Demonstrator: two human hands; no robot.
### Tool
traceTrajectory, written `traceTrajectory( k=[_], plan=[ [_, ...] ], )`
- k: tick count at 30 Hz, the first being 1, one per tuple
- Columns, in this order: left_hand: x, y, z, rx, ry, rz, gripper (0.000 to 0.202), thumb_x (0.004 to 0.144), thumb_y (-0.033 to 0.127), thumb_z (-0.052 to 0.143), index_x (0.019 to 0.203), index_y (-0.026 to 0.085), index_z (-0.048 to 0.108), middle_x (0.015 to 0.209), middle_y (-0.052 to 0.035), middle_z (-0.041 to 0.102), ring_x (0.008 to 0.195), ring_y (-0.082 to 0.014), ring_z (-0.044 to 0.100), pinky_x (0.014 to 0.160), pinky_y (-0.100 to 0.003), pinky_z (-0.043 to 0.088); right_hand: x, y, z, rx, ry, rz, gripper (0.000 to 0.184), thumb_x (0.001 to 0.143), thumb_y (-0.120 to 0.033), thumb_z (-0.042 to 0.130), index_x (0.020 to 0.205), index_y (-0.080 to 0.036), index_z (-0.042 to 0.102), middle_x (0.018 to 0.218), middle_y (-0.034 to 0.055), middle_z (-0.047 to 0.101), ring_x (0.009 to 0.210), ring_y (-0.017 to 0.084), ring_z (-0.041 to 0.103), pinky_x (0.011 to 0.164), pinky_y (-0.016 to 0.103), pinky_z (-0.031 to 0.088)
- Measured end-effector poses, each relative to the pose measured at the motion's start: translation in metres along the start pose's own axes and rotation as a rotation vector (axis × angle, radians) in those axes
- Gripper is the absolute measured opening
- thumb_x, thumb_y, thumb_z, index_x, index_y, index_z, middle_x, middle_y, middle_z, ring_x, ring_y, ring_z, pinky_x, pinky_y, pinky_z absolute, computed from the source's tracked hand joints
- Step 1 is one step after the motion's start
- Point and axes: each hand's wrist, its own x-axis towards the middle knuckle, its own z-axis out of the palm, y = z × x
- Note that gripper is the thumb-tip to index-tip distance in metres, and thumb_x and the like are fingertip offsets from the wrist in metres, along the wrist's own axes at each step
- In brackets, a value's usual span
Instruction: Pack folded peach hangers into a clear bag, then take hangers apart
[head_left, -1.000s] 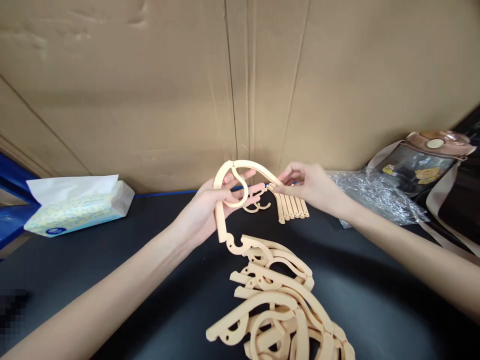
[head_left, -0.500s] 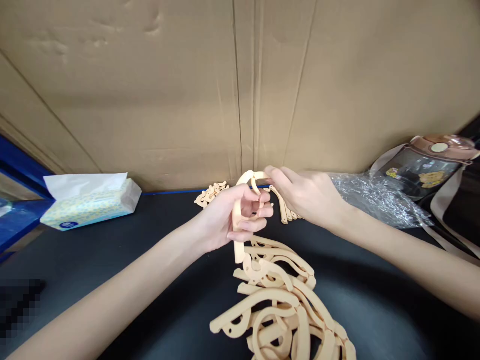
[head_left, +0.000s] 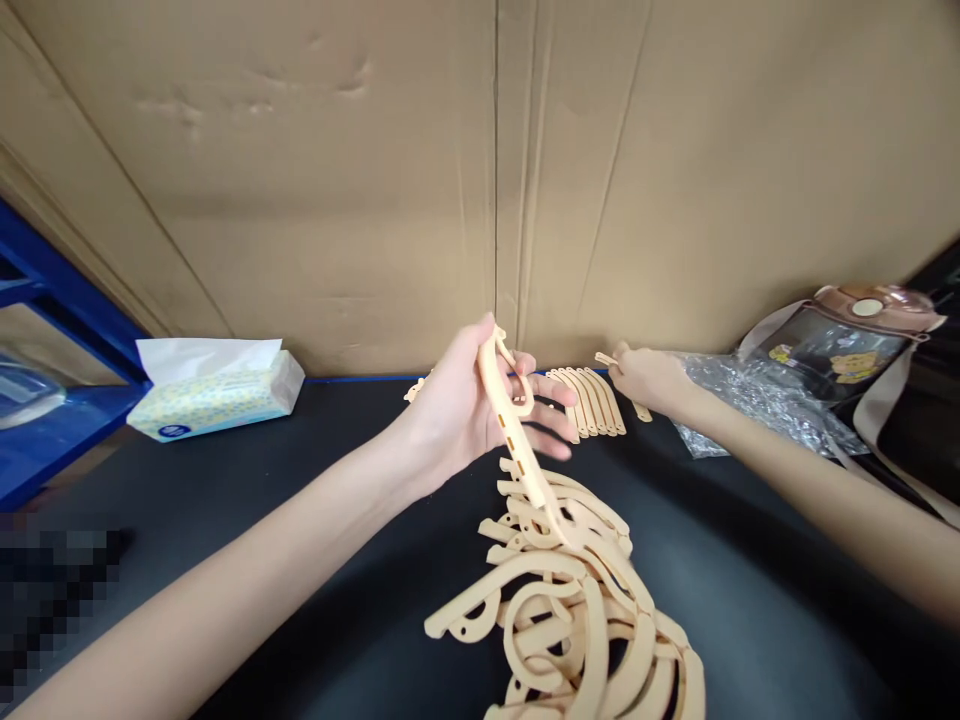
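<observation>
My left hand [head_left: 469,410] holds a beige plastic folding hanger [head_left: 514,425], its thumb along the top and its other fingers loosely spread behind. The slotted arm of the hanger slants down to the right, and a curved hook part shows by my fingers. My right hand [head_left: 649,382] is closed on a slim beige hanger arm [head_left: 604,358] at the back of the table; its fingertips are mostly hidden. Just left of it lies a row of curved hanger arms [head_left: 592,405]. Below my left hand spreads a heap of beige folding hangers [head_left: 592,610], overlapping one another.
Small beige parts [head_left: 415,388] lie behind my left wrist, mostly covered. A tissue pack [head_left: 217,395] stands at the left on the black table [head_left: 337,600]. Crumpled clear plastic [head_left: 757,405] and a strapped water bottle [head_left: 855,335] are at the right. Cardboard [head_left: 337,200] forms the back wall.
My right hand has left the hanger in my left hand and moved right, to the row of arms. In my left hand the hanger is turned, its slotted arm now facing me.
</observation>
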Motion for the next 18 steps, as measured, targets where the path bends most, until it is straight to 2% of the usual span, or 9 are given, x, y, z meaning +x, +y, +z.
traceTrajectory(
  k=[3, 7, 8, 10, 11, 13, 14, 16, 18],
  plan=[
    [0.004, -0.006, -0.002, 0.052, 0.092, 0.104, 0.049, 0.097, 0.047, 0.017, 0.068, 0.019, 0.044, 0.077, -0.0105, 0.061, 0.065, -0.0180, 0.054, 0.056, -0.028, 0.045, -0.006, -0.003, 0.009, -0.082, -0.008, 0.035, 0.028, 0.096, -0.034, 0.051, 0.107, -0.011, 0.062, 0.097, 0.0105, 0.069, 0.091, 0.022, 0.067, 0.085, 0.042, 0.050],
    [0.005, -0.013, -0.002, -0.043, 0.145, 0.080, 0.048, 0.097, 0.044, 0.018, 0.069, 0.017, 0.047, 0.069, -0.0064, 0.056, 0.050, -0.0114, 0.039, 0.043, -0.023, 0.026, -0.021, -0.017, -0.005, -0.083, 0.056, -0.027, 0.035, 0.098, -0.031, 0.040, 0.101, -0.006, 0.063, 0.094, 0.0250, 0.069, 0.095, 0.036, 0.067, 0.079, 0.046, 0.047],
    [0.005, -0.015, -0.001, -0.079, 0.155, 0.070, 0.048, 0.097, 0.044, 0.018, 0.070, 0.017, 0.047, 0.069, -0.0059, 0.055, 0.049, -0.0106, 0.038, 0.042, -0.022, 0.024, -0.028, -0.022, -0.011, -0.064, 0.077, -0.060, 0.038, 0.099, -0.034, 0.036, 0.101, -0.007, 0.063, 0.093, 0.0252, 0.069, 0.095, 0.038, 0.066, 0.077, 0.046, 0.046],
    [0.003, -0.018, 0.002, -0.144, 0.185, 0.086, 0.047, 0.098, 0.044, 0.019, 0.070, 0.017, 0.045, 0.070, -0.0052, 0.055, 0.049, -0.0099, 0.039, 0.041, -0.021, 0.023, -0.049, -0.034, -0.025, 0.019, 0.092, -0.157, 0.048, 0.099, -0.047, 0.030, 0.090, -0.015, 0.063, 0.085, 0.0173, 0.070, 0.089, 0.034, 0.067, 0.075, 0.043, 0.047],
    [0.003, -0.020, 0.004, -0.174, 0.202, 0.104, 0.046, 0.099, 0.045, 0.020, 0.070, 0.017, 0.043, 0.072, -0.0048, 0.056, 0.050, -0.0096, 0.041, 0.042, -0.020, 0.024, -0.062, -0.041, -0.033, 0.123, 0.081, -0.245, 0.056, 0.101, -0.050, 0.019, 0.083, -0.019, 0.062, 0.079, 0.0104, 0.070, 0.082, 0.026, 0.068, 0.074, 0.036, 0.048],
    [0.003, -0.025, 0.008, -0.189, 0.243, 0.142, 0.048, 0.100, 0.050, 0.022, 0.070, 0.018, 0.040, 0.073, -0.0041, 0.055, 0.052, -0.0094, 0.043, 0.044, -0.020, 0.029, -0.088, -0.055, -0.045, 0.688, 0.003, -0.440, 0.065, 0.099, -0.057, 0.008, 0.076, -0.021, 0.057, 0.064, 0.0051, 0.065, 0.062, 0.020, 0.063, 0.061, 0.031, 0.048],
    [0.003, -0.027, 0.010, -0.155, 0.257, 0.158, 0.050, 0.101, 0.053, 0.022, 0.070, 0.018, 0.041, 0.072, -0.0039, 0.055, 0.053, -0.0099, 0.045, 0.046, -0.021, 0.032, -0.101, -0.061, -0.051, 0.834, -0.044, -0.507, 0.058, 0.097, -0.062, 0.018, 0.080, -0.022, 0.058, 0.065, 0.0033, 0.066, 0.060, 0.018, 0.062, 0.058, 0.030, 0.048],
    [0.002, -0.032, 0.012, -0.005, 0.245, 0.194, 0.054, 0.101, 0.055, 0.020, 0.073, 0.018, 0.045, 0.071, -0.0045, 0.054, 0.058, -0.0122, 0.048, 0.049, -0.022, 0.036, -0.120, -0.071, -0.059, 0.867, 0.027, -0.559, 0.039, 0.086, -0.063, 0.053, 0.096, -0.027, 0.057, 0.066, -0.0018, 0.068, 0.055, 0.017, 0.060, 0.049, 0.027, 0.044],
    [-0.002, -0.034, 0.012, 0.182, 0.199, 0.261, 0.052, 0.102, 0.052, 0.019, 0.077, 0.017, 0.049, 0.074, -0.0052, 0.056, 0.064, -0.0142, 0.052, 0.054, -0.023, 0.039, -0.130, -0.074, -0.066, 0.769, 0.140, -0.576, 0.037, 0.082, -0.056, 0.063, 0.106, -0.029, 0.054, 0.065, -0.0037, 0.070, 0.049, 0.016, 0.058, 0.044, 0.026, 0.040]
  ],
)
